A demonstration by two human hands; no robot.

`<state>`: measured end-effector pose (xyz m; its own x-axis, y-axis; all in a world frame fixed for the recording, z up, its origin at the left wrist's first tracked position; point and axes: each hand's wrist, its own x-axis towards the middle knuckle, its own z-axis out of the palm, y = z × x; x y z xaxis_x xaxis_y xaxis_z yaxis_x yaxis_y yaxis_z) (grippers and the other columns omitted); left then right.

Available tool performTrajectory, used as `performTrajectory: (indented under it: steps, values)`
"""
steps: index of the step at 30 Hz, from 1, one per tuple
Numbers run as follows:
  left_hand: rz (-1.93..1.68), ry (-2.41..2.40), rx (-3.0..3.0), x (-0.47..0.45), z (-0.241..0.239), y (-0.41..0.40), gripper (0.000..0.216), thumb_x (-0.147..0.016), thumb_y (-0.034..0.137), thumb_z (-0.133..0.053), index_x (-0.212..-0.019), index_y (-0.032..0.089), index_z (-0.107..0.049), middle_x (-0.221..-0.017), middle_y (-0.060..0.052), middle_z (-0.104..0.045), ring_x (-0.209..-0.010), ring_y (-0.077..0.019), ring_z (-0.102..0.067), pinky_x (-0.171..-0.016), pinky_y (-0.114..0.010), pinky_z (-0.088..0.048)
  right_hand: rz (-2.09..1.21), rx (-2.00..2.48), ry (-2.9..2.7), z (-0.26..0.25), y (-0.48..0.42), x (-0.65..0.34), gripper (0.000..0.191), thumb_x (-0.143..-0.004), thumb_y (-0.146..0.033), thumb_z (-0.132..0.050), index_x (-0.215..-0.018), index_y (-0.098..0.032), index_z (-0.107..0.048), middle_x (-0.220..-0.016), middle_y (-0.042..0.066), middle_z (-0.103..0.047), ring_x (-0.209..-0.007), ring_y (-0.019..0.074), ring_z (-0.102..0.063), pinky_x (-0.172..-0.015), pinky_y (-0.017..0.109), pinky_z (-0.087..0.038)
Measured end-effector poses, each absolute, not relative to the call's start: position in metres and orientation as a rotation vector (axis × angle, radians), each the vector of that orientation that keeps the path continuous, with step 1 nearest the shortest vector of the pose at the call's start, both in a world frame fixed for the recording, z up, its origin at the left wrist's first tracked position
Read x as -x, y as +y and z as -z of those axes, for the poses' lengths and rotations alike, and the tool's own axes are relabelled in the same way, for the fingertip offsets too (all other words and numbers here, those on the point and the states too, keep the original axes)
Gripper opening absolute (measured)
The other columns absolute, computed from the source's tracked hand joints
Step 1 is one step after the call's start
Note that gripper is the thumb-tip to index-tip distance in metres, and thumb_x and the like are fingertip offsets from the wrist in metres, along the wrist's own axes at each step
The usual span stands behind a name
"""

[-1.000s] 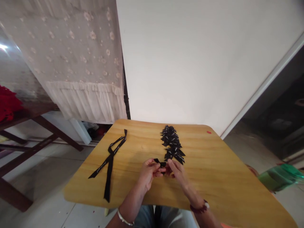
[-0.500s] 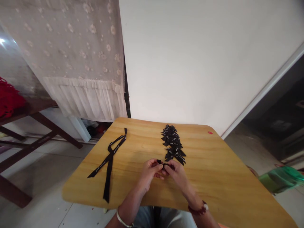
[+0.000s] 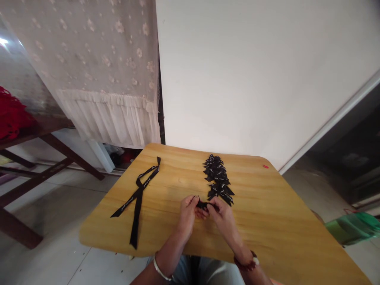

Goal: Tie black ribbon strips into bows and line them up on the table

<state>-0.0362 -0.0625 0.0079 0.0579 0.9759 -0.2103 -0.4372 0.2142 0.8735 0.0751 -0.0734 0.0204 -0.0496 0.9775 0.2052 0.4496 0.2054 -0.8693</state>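
Head view: the left hand (image 3: pixel 187 209) and the right hand (image 3: pixel 221 211) meet over the near half of the surface (image 3: pixel 181 174), fingertips drawn in close and curled. Between them they pinch a short black ribbon (image 3: pixel 203 205), the left thumb and fingers at one end, the right thumb and fingers at the other. Fingers cover part of it, so its exact fold cannot be told. A pale metal bangle (image 3: pixel 161 272) circles the left wrist; a dark red beaded bracelet (image 3: pixel 249 264) with one whitish bead circles the right.

Just beyond the right hand lies a column of black bows (image 3: pixel 218 176), bunched and overlapping, running toward the far edge; white lettering shows on them, and their number is hard to tell.

Toward the left edge, well apart from the hands, loose black ribbon (image 3: pixel 136 217) with white lettering lies crossed over itself. One tip points at the far left corner, while two slanted tails reach toward the near left corner and the near edge. A small red scrap (image 3: pixel 265 166) sits by the far right corner.

Past the far edge rises a white panel (image 3: pixel 237 79); left of it hangs a flowered lace curtain (image 3: pixel 107 71).
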Motion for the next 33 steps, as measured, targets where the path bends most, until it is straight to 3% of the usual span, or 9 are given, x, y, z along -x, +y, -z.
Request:
performTrajectory:
  steps: [8, 12, 18, 22, 26, 29, 33]
  values:
    - [-1.174, 0.895, -0.655, 0.040, -0.011, -0.063, 0.026, -0.067, 0.039, -0.056, -0.069, 0.013, -0.050, -0.054, -0.003, -0.061, -0.047, -0.0163, -0.060, -0.043, -0.023, -0.045, -0.804, 1.336, -1.601, -0.021, -0.071, -0.077, 0.015, -0.075, -0.026, -0.044, -0.062, -0.019, -0.047, -0.057, -0.001, -0.049, -0.054, 0.0119, -0.044, -0.051, 0.022, -0.035]
    - [-1.024, 0.817, -0.633, 0.049, -0.019, -0.067, 0.027, -0.058, 0.025, -0.066, -0.075, 0.013, -0.048, -0.062, -0.003, -0.060, -0.060, -0.0192, -0.063, -0.048, -0.024, -0.048, -0.928, 1.298, -1.451, -0.023, -0.066, -0.084, 0.022, -0.071, -0.035, -0.053, -0.057, -0.018, -0.048, -0.055, -0.002, -0.048, -0.053, 0.0118, -0.044, -0.049, 0.022, -0.035]
    - [-0.962, 0.990, -0.754, 0.054, -0.023, -0.069, 0.038, -0.060, 0.025, -0.060, -0.092, 0.016, -0.043, -0.062, 0.003, -0.055, -0.040, -0.0158, -0.059, -0.031, -0.020, -0.040, -1.384, 1.310, -0.988, -0.021, -0.071, -0.085, 0.037, -0.073, -0.053, -0.046, -0.073, -0.017, -0.057, -0.074, 0.005, -0.062, -0.068, 0.0185, -0.056, -0.049, 0.024, -0.037]
    - [-0.910, 1.029, -0.863, 0.053, -0.023, -0.070, 0.043, -0.061, 0.027, -0.057, -0.098, 0.016, -0.039, -0.065, 0.002, -0.056, -0.034, -0.0127, -0.055, -0.028, -0.018, -0.034, -1.432, 1.156, -1.143, -0.021, -0.073, -0.082, 0.025, -0.065, -0.042, -0.061, -0.071, -0.018, -0.061, -0.071, 0.002, -0.062, -0.069, 0.0170, -0.054, -0.059, 0.026, -0.039]
    - [-0.882, 1.112, -0.978, 0.053, -0.020, -0.071, 0.041, -0.064, 0.030, -0.055, -0.099, 0.017, -0.040, -0.069, 0.001, -0.057, -0.026, -0.0075, -0.046, -0.026, -0.018, -0.027, -1.327, 1.151, -1.281, -0.026, -0.072, -0.078, 0.017, -0.059, -0.031, -0.066, -0.060, -0.017, -0.058, -0.054, -0.003, -0.054, -0.054, 0.0121, -0.047, -0.053, 0.023, -0.035]
    - [-0.914, 1.136, -1.081, 0.059, -0.021, -0.071, 0.031, -0.067, 0.036, -0.052, -0.090, 0.015, -0.049, -0.072, 0.000, -0.057, -0.028, -0.0042, -0.041, -0.028, -0.018, -0.024, -1.291, 1.184, -1.276, -0.030, -0.072, -0.078, 0.017, -0.060, -0.031, -0.065, -0.059, -0.016, -0.058, -0.051, -0.003, -0.052, -0.051, 0.0107, -0.044, -0.050, 0.022, -0.032]
    - [-1.091, 1.171, -1.252, 0.065, -0.029, -0.069, 0.025, -0.069, 0.037, -0.050, -0.059, 0.014, -0.052, -0.056, 0.002, -0.050, -0.048, -0.0078, -0.046, -0.044, -0.019, -0.032, -1.314, 1.184, -1.250, -0.030, -0.073, -0.078, 0.021, -0.058, -0.034, -0.066, -0.057, -0.015, -0.057, -0.047, -0.004, -0.049, -0.045, 0.0089, -0.039, -0.045, 0.021, -0.028]
